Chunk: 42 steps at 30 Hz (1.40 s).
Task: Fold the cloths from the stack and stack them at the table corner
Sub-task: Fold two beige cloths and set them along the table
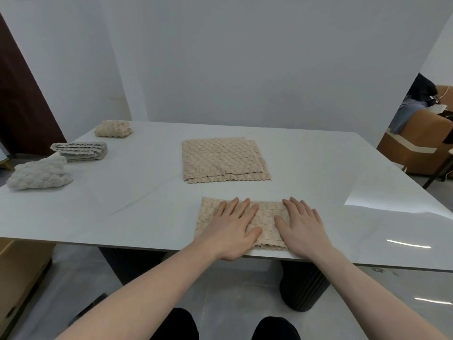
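Observation:
A folded beige textured cloth point(266, 212) lies at the near edge of the white table point(137, 192). My left hand point(231, 227) presses flat on its left half with straight fingers. My right hand point(302, 223) presses flat on its right half, fingers spread. Behind it, in the table's middle, lies a flat stack of beige cloths point(224, 159). On the left side sit a folded beige cloth point(112, 128) at the far corner, a folded grey cloth point(81, 150) nearer, and a bunched pale grey cloth point(39, 174) near the left edge.
White walls stand behind the table. A dark door point(22, 104) is at the far left, a cardboard box point(22, 268) on the floor at left, and an orange chair point(416, 143) with a seated person at far right. The table's dark pedestal legs point(304, 288) are below the near edge.

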Tool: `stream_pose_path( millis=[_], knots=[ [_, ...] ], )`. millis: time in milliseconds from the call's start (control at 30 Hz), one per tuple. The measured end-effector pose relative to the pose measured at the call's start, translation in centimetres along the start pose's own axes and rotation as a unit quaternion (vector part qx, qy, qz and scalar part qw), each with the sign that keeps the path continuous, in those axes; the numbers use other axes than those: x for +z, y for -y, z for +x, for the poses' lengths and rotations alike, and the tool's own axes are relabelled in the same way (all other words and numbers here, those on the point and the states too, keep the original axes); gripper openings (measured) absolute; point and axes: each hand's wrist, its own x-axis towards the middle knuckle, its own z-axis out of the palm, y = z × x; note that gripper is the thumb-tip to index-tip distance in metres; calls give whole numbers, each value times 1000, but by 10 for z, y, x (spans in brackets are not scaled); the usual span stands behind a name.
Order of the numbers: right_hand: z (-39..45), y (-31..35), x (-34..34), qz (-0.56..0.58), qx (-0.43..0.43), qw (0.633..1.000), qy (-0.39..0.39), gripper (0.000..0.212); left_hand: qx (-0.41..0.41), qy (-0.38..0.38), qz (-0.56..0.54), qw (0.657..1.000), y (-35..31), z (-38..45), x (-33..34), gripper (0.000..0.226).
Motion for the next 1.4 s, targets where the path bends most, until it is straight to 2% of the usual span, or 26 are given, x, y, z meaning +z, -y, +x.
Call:
stream_pose_path(
  millis=[167, 267, 400, 500, 567, 700, 767, 933, 1233, 1400],
  knots=[
    [-3, 1, 0, 14, 27, 999, -29, 79, 3, 19, -17, 1000, 10, 7, -10, 74],
    [-5, 3, -5, 63, 57, 995, -47, 79, -30, 9, -58, 998, 29, 16, -27, 73],
    [-1, 2, -15, 101, 107, 988, -45, 57, -81, -78, -102, 988, 72, 12, -28, 53],
    [0, 5, -17, 94, 122, 987, -46, 40, -101, -139, -209, 963, 89, 4, -20, 37],
    [1, 7, -20, 101, 131, 985, -45, 31, -115, -158, -235, 952, 89, 3, -18, 33],
    [14, 10, -44, 243, 158, 956, -38, 15, -121, -173, -250, 945, 88, 2, -19, 33],
    [23, 11, -56, 289, 161, 943, -41, 16, -119, -175, -261, 942, 88, 0, -20, 32],
    [38, 20, -75, 290, 154, 944, -35, 38, -119, -184, -278, 935, 87, -2, -22, 30],
    [38, 70, -90, 413, 86, 905, 60, 38, -118, -178, -283, 935, 89, -2, -22, 31],
    [32, 102, -79, 447, 45, 890, 73, 49, -119, -180, -327, 920, 91, -2, -23, 27]
  ],
)
